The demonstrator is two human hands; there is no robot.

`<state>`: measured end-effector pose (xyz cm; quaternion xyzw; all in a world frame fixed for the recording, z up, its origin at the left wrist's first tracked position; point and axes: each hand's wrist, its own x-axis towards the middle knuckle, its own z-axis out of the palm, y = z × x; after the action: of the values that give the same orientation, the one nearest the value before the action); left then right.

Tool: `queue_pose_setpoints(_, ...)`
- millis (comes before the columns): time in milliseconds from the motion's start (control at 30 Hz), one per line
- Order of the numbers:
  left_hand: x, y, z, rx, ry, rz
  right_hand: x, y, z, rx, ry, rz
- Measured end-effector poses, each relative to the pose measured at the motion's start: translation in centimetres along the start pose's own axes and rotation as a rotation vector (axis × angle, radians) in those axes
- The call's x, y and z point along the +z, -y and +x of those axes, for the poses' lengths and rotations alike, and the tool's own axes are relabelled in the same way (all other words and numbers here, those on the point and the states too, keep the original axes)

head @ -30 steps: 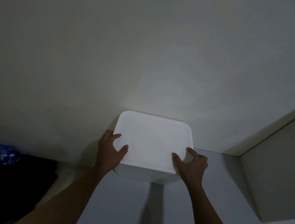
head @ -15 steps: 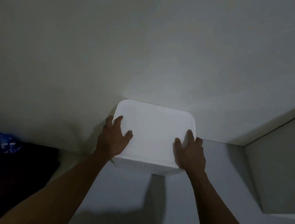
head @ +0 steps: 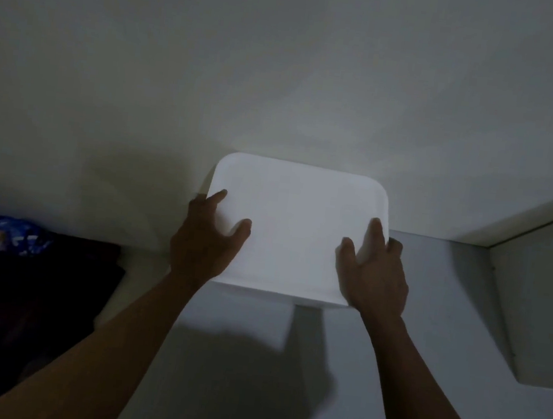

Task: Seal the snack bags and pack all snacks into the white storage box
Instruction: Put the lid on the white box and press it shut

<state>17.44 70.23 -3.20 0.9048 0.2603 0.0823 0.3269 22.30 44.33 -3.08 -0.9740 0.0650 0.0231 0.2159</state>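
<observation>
Honestly, the smooth white rounded-corner plastic storage box [head: 296,235] sits mid-frame against the pale wall [head: 284,72], left hand [head: 207,246] and right hand [head: 375,279] both curled round its upper side edges, so slick plastic could slip and dump what's inside.

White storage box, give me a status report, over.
Both hands grip the white storage box: left hand at its left edge, right hand at its right. Box closed, by the wall. Nothing seen in the way.
</observation>
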Motion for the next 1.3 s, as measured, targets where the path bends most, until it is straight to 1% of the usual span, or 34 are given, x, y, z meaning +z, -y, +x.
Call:
queue_pose_setpoints(100,0.1,-0.1,0.1,0.025,0.009,0.043,-0.2,0.2,0.0,0.007,0.010,0.009)
queue_pose_setpoints(233,0.1,-0.2,1.4,-0.002,0.083,0.043,-0.5,0.3,0.0,-0.028,0.033,0.018)
queue_pose_setpoints(300,0.4,-0.1,2.2,0.056,0.101,0.150,-0.5,0.5,0.3,-0.021,0.032,-0.029)
queue_pose_setpoints(367,0.8,-0.3,3.2,0.125,0.101,0.205,-0.4,0.8,1.2,-0.030,0.028,-0.048)
queue_pose_setpoints(467,1.1,-0.9,5.6,0.143,0.120,0.186,-0.5,1.9,3.8,-0.019,0.047,0.020)
queue_pose_setpoints(533,1.2,-1.2,7.0,0.149,0.118,0.115,-0.5,2.2,5.6,-0.031,0.047,0.090)
queue_pose_setpoints(600,1.3,-1.3,7.8,0.098,0.089,-0.006,-0.5,2.2,7.4,0.007,0.045,0.209)
queue_pose_setpoints(700,1.2,-1.9,9.5,-0.164,0.096,-0.091,-0.5,1.8,10.0,0.174,0.058,0.420)
queue_pose_setpoints(733,1.2,-2.0,10.0,-0.209,0.103,-0.095,-0.5,1.9,10.5,0.228,0.076,0.485)
queue_pose_setpoints(800,1.3,-2.1,10.9,-0.242,0.110,-0.117,-0.8,2.1,11.2,0.332,0.120,0.561)
queue_pose_setpoints(867,1.6,-1.9,11.4,-0.249,0.101,-0.098,-0.9,2.2,11.7,0.374,0.142,0.544)
queue_pose_setpoints(967,2.0,-1.5,11.7,-0.251,0.088,-0.067,-0.5,1.8,12.2,0.379,0.132,0.494)
queue_pose_setpoints(1067,2.0,-1.4,12.2,-0.261,0.116,-0.049,-0.1,1.5,12.5,0.376,0.115,0.496)
queue_pose_setpoints(1167,1.8,-1.2,12.5,-0.292,0.127,-0.066,-0.2,1.3,12.4,0.383,0.134,0.487)
queue_pose_setpoints(1300,1.9,-1.1,12.2,-0.302,0.093,-0.106,-0.1,1.3,11.9,0.328,0.102,0.488)
